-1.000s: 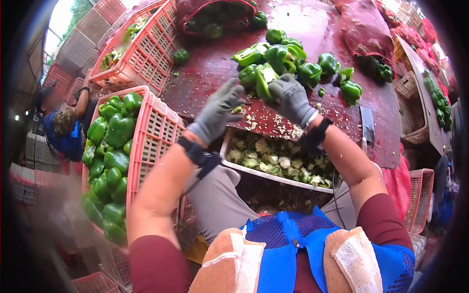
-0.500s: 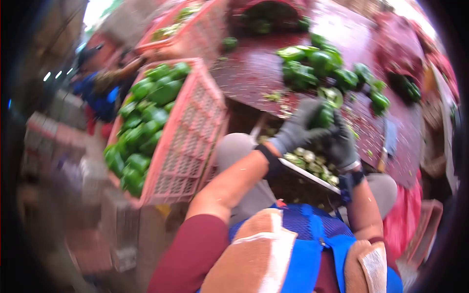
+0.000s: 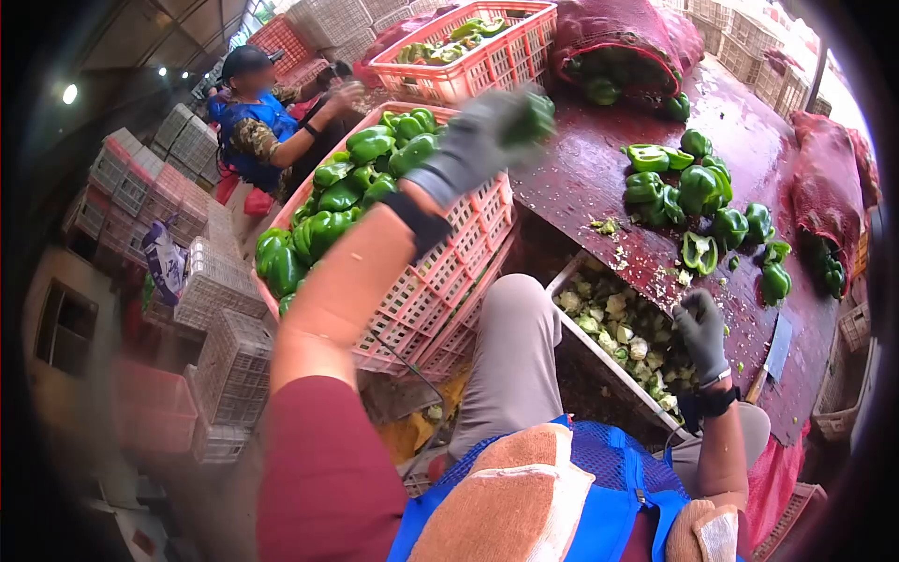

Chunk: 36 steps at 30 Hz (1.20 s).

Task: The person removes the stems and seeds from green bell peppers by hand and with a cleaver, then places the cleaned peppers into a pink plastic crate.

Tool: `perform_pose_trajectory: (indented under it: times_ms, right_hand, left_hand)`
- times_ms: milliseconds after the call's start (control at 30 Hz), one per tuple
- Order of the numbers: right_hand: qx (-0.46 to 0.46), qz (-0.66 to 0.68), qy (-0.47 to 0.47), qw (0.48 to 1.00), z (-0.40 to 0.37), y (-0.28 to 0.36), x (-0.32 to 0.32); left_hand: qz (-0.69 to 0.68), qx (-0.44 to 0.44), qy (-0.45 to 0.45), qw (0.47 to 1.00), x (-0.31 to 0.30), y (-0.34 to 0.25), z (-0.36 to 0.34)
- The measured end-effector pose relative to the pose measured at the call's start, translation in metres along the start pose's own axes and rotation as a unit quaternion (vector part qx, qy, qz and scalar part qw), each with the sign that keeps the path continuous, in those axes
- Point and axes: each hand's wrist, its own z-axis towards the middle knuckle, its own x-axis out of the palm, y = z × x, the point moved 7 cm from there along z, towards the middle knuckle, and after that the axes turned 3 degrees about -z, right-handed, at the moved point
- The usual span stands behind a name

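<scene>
My left hand (image 3: 478,140), in a grey glove and smeared by motion, is raised over the far right edge of the pink crate (image 3: 435,258). A green bell pepper (image 3: 529,120) is in its fingers. Green bell peppers (image 3: 337,225) fill that crate. My right hand (image 3: 702,332), also gloved, is curled closed above the tray (image 3: 609,370) of pale pepper cores (image 3: 613,323); what it holds, if anything, I cannot make out. Ahead of it on the dark red table (image 3: 581,178), a cut pepper half (image 3: 700,253) lies beside a group of whole peppers (image 3: 702,190).
A cleaver (image 3: 773,351) lies at the table's right edge. Red mesh sacks of peppers (image 3: 623,56) (image 3: 829,178) rest at the back and right. Another pink crate (image 3: 478,70) stands behind. A co-worker (image 3: 257,122) sits at upper left near stacked crates (image 3: 234,365).
My left hand has swung up and left from the table to the crate with a pepper. My right hand has parted from it and dropped lower. The view has shifted too.
</scene>
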Motion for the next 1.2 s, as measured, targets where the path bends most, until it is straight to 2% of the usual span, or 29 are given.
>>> perform_pose_trajectory:
  times_ms: [33,67,100,133,167,200,233,267,300,367,467,533,567,600,633,700,733,800,867,900,933,967,1000,1033,1067,1100,1133,1167,1200]
  right_hand:
    - [-0.012,-0.085,0.027,0.996,-0.002,-0.006,0.002]
    - [-0.021,-0.169,0.053,0.984,-0.006,-0.013,0.004]
    - [-0.025,-0.255,0.079,0.963,-0.013,-0.021,0.004]
    - [-0.067,-0.269,0.101,0.956,-0.014,-0.027,0.006]
    - [-0.075,-0.286,0.097,0.950,-0.013,-0.032,0.004]
    - [-0.071,-0.313,0.088,0.943,-0.009,-0.036,-0.002]
    - [-0.059,-0.341,0.061,0.936,0.000,-0.032,-0.012]
    - [-0.102,-0.320,-0.023,0.941,0.010,-0.036,-0.024]
    - [-0.093,-0.289,-0.058,0.951,0.021,-0.045,-0.033]
    - [-0.079,-0.360,-0.112,0.923,0.045,-0.048,-0.044]
    - [-0.071,-0.453,-0.074,0.886,0.085,-0.061,-0.027]
    - [-0.034,-0.518,-0.003,0.855,0.100,-0.073,-0.014]
    - [0.000,-0.497,-0.012,0.868,0.109,-0.080,-0.018]
    - [0.035,-0.475,-0.022,0.879,0.122,-0.092,-0.021]
    - [0.070,-0.452,-0.030,0.889,0.129,-0.102,-0.022]
    - [-0.023,-0.347,-0.115,0.931,0.116,-0.079,-0.024]
    - [-0.057,-0.290,-0.112,0.949,0.106,-0.062,-0.020]
    - [-0.140,-0.198,-0.102,0.965,0.079,-0.020,-0.005]
    - [-0.245,-0.155,-0.066,0.955,0.039,0.031,0.011]
    - [-0.304,-0.145,-0.036,0.941,0.019,0.057,0.018]
    - [-0.318,-0.149,-0.025,0.936,0.006,0.067,0.022]
    - [-0.339,-0.143,-0.010,0.930,-0.006,0.075,0.027]
    - [-0.170,0.045,0.027,0.984,-0.004,0.058,0.027]
    - [0.016,0.218,0.086,0.972,-0.007,0.038,0.036]
    - [0.090,0.370,0.082,0.921,-0.008,0.042,0.037]
    - [0.174,0.502,0.073,0.844,-0.010,0.040,0.040]
    - [0.117,0.477,0.054,0.869,-0.006,0.031,0.044]
    - [0.084,0.476,0.056,0.873,-0.003,0.030,0.048]
    - [0.050,0.476,0.058,0.876,0.000,0.029,0.051]
  left_hand:
    - [0.101,-0.016,-0.024,0.994,-0.029,0.031,-0.009]
    - [0.139,-0.095,-0.020,0.986,-0.054,0.067,-0.021]
    - [0.211,-0.159,0.022,0.964,-0.076,0.099,-0.040]
    - [0.264,-0.183,0.119,0.939,-0.089,0.120,-0.054]
    - [0.338,-0.043,0.070,0.937,-0.090,0.139,-0.082]
    - [0.511,0.033,0.308,0.802,-0.070,0.207,-0.135]
    - [0.332,0.053,0.274,0.901,-0.081,0.219,-0.165]
    - [0.393,0.083,0.311,0.861,-0.082,0.212,-0.168]
    - [0.381,0.051,0.352,0.853,-0.088,0.226,-0.172]
    - [0.229,-0.195,0.232,0.925,-0.095,0.162,-0.122]
    - [0.182,-0.118,0.116,0.969,-0.074,0.059,-0.068]
    - [0.010,-0.164,0.164,0.973,-0.036,-0.009,-0.042]
    - [-0.067,-0.147,0.169,0.972,-0.015,-0.037,-0.035]
    - [-0.064,-0.116,0.194,0.972,0.008,-0.057,-0.034]
    - [-0.123,-0.143,0.211,0.959,0.031,-0.078,-0.032]
    - [-0.371,-0.319,0.194,0.850,0.103,-0.079,-0.059]
    - [-0.439,-0.322,0.166,0.822,0.135,-0.087,-0.065]
    - [-0.586,-0.468,0.127,0.649,0.197,-0.106,-0.086]
    - [-0.676,-0.516,0.066,0.522,0.247,-0.126,-0.103]
    - [-0.796,-0.388,0.074,0.459,0.246,-0.151,-0.084]
    - [-0.807,-0.385,0.012,0.447,0.273,-0.145,-0.095]
    - [-0.855,-0.379,-0.031,0.351,0.271,-0.154,-0.087]
    - [-0.791,-0.402,-0.026,0.460,0.263,-0.150,-0.090]
    - [-0.724,-0.388,-0.001,0.570,0.249,-0.148,-0.084]
    - [-0.674,-0.341,0.009,0.655,0.234,-0.148,-0.074]
    - [-0.665,-0.293,0.038,0.686,0.237,-0.151,-0.077]
    - [-0.471,-0.122,0.014,0.874,0.221,-0.154,-0.067]
    - [-0.414,-0.096,0.083,0.901,0.197,-0.168,-0.060]
    - [-0.435,-0.099,0.072,0.892,0.186,-0.167,-0.057]
